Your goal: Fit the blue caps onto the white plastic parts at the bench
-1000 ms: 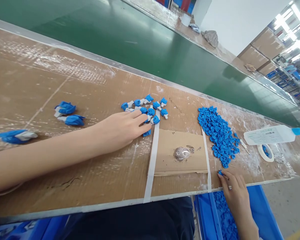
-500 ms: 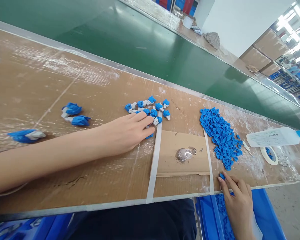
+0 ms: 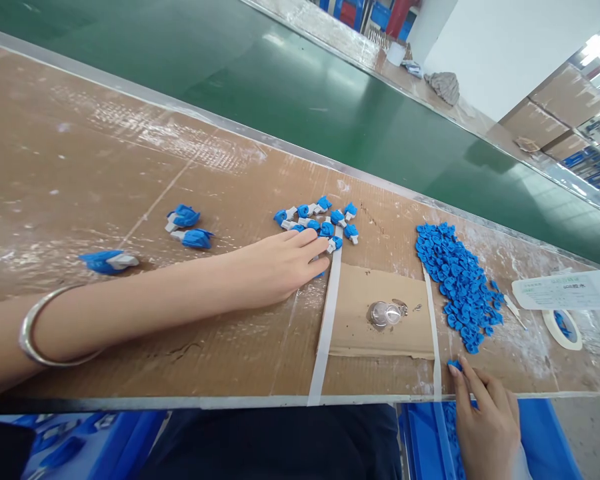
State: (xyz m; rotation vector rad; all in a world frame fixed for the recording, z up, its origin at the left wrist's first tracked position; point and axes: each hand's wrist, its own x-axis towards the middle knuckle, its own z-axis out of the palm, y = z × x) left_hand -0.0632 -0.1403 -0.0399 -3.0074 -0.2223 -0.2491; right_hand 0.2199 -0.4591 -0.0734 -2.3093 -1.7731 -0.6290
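Observation:
My left hand [image 3: 285, 267] rests at the near side of a cluster of small blue-and-white plastic parts [image 3: 326, 228]. Its thumb and forefinger close around a blue part [image 3: 320, 261], mostly hidden by the fingers. At the table's front edge, my right hand [image 3: 487, 417] pinches a small blue plastic piece [image 3: 455, 365] between thumb and forefinger. Just beyond it lies a heap of similar blue pieces [image 3: 457, 280]. Between the hands, a taped-down cardboard sheet [image 3: 353, 333] carries a small clear dome-like dish [image 3: 385, 313] with wet-looking spots around it.
Larger blue-and-white parts [image 3: 196, 238] lie to the left. On the right are a white bottle [image 3: 565, 291], a tape roll [image 3: 550, 327] and a thin white stick [image 3: 515, 311]. A green conveyor belt [image 3: 280, 87] runs behind. Blue bins [image 3: 545, 433] stand below the table edge.
The view has swung left, so the scene sits farther right and a bracelet on my left wrist shows. Both hands keep nearly the same places on the table.

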